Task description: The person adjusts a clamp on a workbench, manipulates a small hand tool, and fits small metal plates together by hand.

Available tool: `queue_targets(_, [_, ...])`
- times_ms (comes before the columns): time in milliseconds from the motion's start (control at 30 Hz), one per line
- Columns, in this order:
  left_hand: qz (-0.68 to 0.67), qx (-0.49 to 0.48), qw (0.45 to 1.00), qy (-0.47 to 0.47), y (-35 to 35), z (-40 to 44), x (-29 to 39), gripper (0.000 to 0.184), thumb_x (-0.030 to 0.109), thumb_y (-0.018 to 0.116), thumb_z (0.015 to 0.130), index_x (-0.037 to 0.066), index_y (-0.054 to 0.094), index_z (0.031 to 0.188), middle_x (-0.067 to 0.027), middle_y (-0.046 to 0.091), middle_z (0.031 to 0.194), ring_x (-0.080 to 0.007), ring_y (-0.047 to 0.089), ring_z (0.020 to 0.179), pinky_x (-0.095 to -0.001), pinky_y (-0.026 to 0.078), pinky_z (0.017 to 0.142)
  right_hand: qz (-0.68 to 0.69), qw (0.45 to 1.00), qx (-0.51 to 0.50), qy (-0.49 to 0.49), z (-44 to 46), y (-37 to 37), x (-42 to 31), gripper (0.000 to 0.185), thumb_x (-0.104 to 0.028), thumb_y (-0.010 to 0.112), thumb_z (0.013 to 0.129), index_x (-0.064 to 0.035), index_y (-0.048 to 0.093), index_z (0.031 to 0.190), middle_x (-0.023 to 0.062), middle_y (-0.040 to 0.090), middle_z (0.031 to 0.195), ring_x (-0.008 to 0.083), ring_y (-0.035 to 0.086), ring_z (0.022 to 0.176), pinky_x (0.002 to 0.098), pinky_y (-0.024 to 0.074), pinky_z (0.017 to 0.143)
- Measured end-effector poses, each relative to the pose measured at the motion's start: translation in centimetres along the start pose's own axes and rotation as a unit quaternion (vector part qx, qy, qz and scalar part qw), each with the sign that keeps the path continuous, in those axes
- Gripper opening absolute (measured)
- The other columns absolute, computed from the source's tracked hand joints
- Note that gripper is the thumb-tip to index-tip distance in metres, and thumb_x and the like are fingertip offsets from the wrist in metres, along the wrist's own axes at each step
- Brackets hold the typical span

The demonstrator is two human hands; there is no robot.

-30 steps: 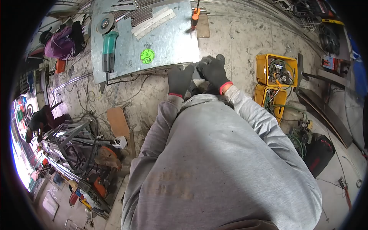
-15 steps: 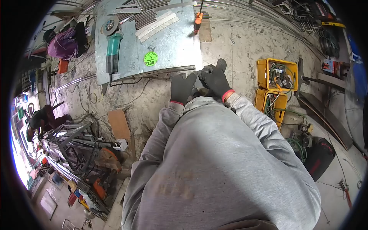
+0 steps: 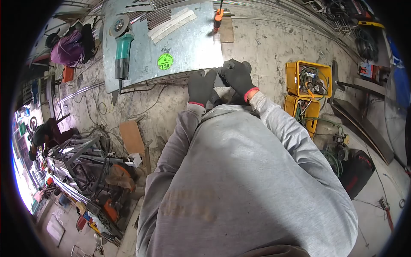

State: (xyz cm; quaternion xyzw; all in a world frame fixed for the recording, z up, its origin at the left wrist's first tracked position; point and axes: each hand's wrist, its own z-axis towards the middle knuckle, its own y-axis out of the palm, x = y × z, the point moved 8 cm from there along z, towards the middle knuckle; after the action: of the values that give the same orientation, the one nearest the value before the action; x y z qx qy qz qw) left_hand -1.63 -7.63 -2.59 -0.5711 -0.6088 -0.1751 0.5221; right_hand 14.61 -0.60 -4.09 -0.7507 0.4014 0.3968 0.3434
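Both my hands wear dark gloves with red cuffs and meet at the near right corner of the metal-topped table [image 3: 184,51]. My left hand [image 3: 201,87] is closed, its fingertips at the left side of a small flat grey piece [image 3: 219,81], which looks like sheet metal. On the other side of that piece, my right hand [image 3: 237,77] is closed with bent fingers gripping it. The fingers cover much of the piece. On the tabletop lie a green angle grinder [image 3: 123,49], a round green sticker [image 3: 165,61] and pale flat strips [image 3: 173,25].
An orange-handled clamp [image 3: 218,19] is at the table's right edge. Two yellow crates [image 3: 292,79] with cables and tools stand on the floor to the right. A cut-off saw [image 3: 121,176] and metal frames lie at left, where another person [image 3: 47,132] crouches.
My hands have moved slightly up and left in view, still together around the small grey piece. The table has shifted a little up and left as the camera moved.
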Motion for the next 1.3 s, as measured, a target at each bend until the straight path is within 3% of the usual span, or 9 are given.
queue_targets(433, [-0.03, -0.011, 0.999, 0.004, 0.1, -0.4, 0.0, 0.039, 0.032, 0.071, 0.086, -0.004, 0.068, 0.071, -0.0121, 0.058, 0.057, -0.0178, 0.055, 0.054, -0.0437, 0.04, 0.053, -0.015, 1.0, -0.016, 0.002, -0.4, 0.1, 0.2, 0.022, -0.02, 0.076, 0.089, 0.0015, 0.07, 0.093, 0.0108, 0.07, 0.077, 0.0169, 0.064, 0.067, 0.034, 0.0523, 0.063])
queue_targets(500, [0.111, 0.076, 0.957, 0.256, -0.7, -2.0, 2.7, 0.042, 0.033, 0.072, 0.085, -0.004, 0.066, 0.067, -0.0132, 0.059, 0.055, -0.0197, 0.055, 0.052, -0.0431, 0.04, 0.052, -0.036, 0.998, -0.04, 0.029, -1.0, 0.3, 0.6, 0.026, -0.02, 0.076, 0.09, 0.0038, 0.07, 0.097, 0.0114, 0.071, 0.079, 0.0165, 0.065, 0.069, 0.0334, 0.0527, 0.063])
queue_targets(567, [-0.005, 0.001, 1.0, 0.023, 0.0, -1.4, -1.0, 0.042, 0.033, 0.071, 0.086, -0.003, 0.067, 0.065, -0.0145, 0.06, 0.055, -0.0214, 0.055, 0.05, -0.044, 0.04, 0.052, -0.015, 0.999, -0.012, 0.035, -1.5, 0.2, 0.7, 0.024, -0.02, 0.076, 0.09, 0.0027, 0.071, 0.095, 0.0114, 0.071, 0.078, 0.0164, 0.065, 0.068, 0.0338, 0.0522, 0.063])
queue_targets(767, [0.01, -0.014, 0.999, 0.029, 0.0, -0.2, 0.4, 0.043, 0.032, 0.071, 0.088, -0.005, 0.066, 0.067, -0.0167, 0.062, 0.057, -0.0221, 0.059, 0.052, -0.0432, 0.042, 0.052, -0.018, 1.0, 0.004, -0.022, 0.0, 0.0, -0.3, 0.021, -0.019, 0.074, 0.09, 0.0019, 0.071, 0.092, 0.0113, 0.071, 0.077, 0.0187, 0.065, 0.068, 0.0339, 0.0511, 0.063])
queue_targets(900, [0.191, 0.021, 0.942, 0.274, 0.5, -1.2, 1.1, 0.038, 0.03, 0.07, 0.087, -0.001, 0.068, 0.066, -0.0199, 0.068, 0.064, -0.032, 0.066, 0.057, -0.0462, 0.045, 0.054, -0.078, 0.996, -0.014, -0.037, -1.3, 0.0, -0.5, 0.02, -0.018, 0.072, 0.09, 0.0016, 0.071, 0.091, 0.0104, 0.072, 0.076, 0.018, 0.065, 0.069, 0.0327, 0.052, 0.064])
queue_targets(967, [0.055, 0.002, 0.997, 0.047, 0.2, -0.4, -1.6, 0.038, 0.032, 0.07, 0.087, 0.001, 0.067, 0.064, -0.0182, 0.068, 0.063, -0.0321, 0.065, 0.057, -0.0455, 0.044, 0.054, -0.013, 0.999, -0.021, 0.028, -1.0, 0.1, 0.6, 0.018, -0.017, 0.072, 0.09, 0.0011, 0.07, 0.091, 0.01, 0.07, 0.074, 0.017, 0.065, 0.068, 0.0327, 0.0518, 0.064])
queue_targets(1000, [0.095, 0.05, 0.969, 0.222, -0.5, -0.9, 1.5, 0.041, 0.034, 0.07, 0.086, -0.001, 0.067, 0.065, -0.0172, 0.064, 0.058, -0.0269, 0.061, 0.052, -0.0443, 0.042, 0.053, -0.019, 0.999, 0.02, -0.042, -0.4, 0.2, -1.3, 0.016, -0.016, 0.07, 0.09, 0.0007, 0.069, 0.089, 0.0102, 0.069, 0.073, 0.0173, 0.064, 0.066, 0.0336, 0.0513, 0.063])
queue_targets(1100, [-0.005, -0.016, 1.0, 0.005, -0.3, -0.7, 0.9, 0.04, 0.033, 0.071, 0.085, -0.004, 0.067, 0.069, -0.015, 0.063, 0.058, -0.0223, 0.059, 0.054, -0.0429, 0.042, 0.054, -0.029, 0.999, -0.01, -0.009, 0.2, 0.2, 0.1, 0.016, -0.016, 0.069, 0.09, 0.0006, 0.07, 0.092, 0.012, 0.07, 0.075, 0.0189, 0.065, 0.067, 0.0342, 0.0523, 0.065])
queue_targets(1300, [-0.014, 0.002, 1.0, 0.014, -0.1, -1.2, -0.7, 0.043, 0.035, 0.072, 0.084, -0.006, 0.068, 0.072, -0.0149, 0.059, 0.058, -0.0222, 0.055, 0.054, -0.0442, 0.043, 0.056, -0.062, 0.998, -0.024, 0.001, -0.9, 0.1, 0.9, 0.022, -0.02, 0.073, 0.092, 0.0017, 0.071, 0.094, 0.0126, 0.072, 0.079, 0.0195, 0.066, 0.07, 0.0343, 0.0525, 0.065])
